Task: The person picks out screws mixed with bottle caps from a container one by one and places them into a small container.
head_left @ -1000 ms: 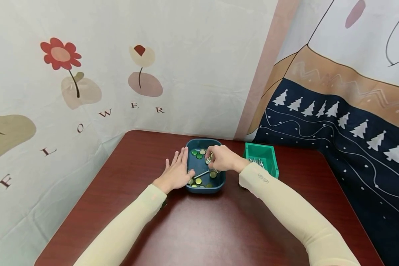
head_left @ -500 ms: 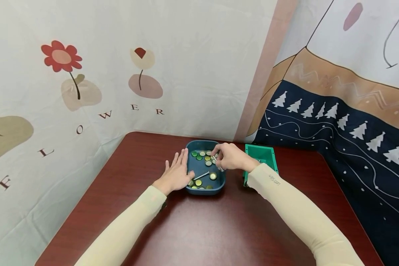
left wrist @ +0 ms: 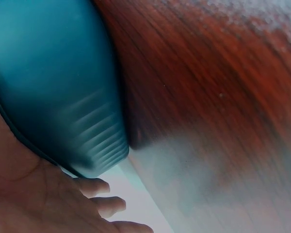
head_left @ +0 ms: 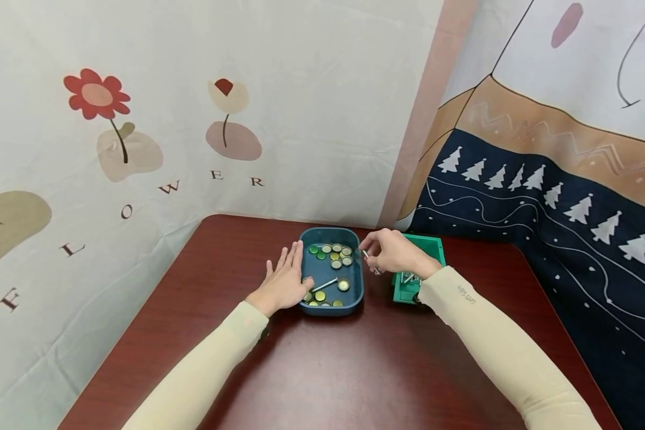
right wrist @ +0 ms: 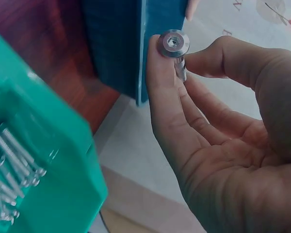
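Observation:
My left hand point(head_left: 281, 288) lies flat with straight fingers along the left side of a blue plastic tray point(head_left: 322, 272), its thumb over the rim. In the left wrist view, the palm is against the tray's wall point(left wrist: 53, 63). With thumb and index finger my right hand point(head_left: 396, 253) pinches a silver hex-socket bolt point(right wrist: 173, 43), just outside the tray's right rim. Another bolt point(head_left: 325, 285) lies inside the tray among yellow, green and silver bottle caps point(head_left: 336, 264).
Right of the tray stands a green open bin point(head_left: 405, 297), partly hidden under my right forearm. Several silver bolts point(right wrist: 14, 165) lie in it. Both containers stand near the back of the dark red wooden table point(head_left: 322, 370), before a printed cloth backdrop point(head_left: 322, 119).
My right hand has moved right with the bolt, from over the tray to beyond its right rim, uncovering more caps. My left hand has stayed at the tray's side.

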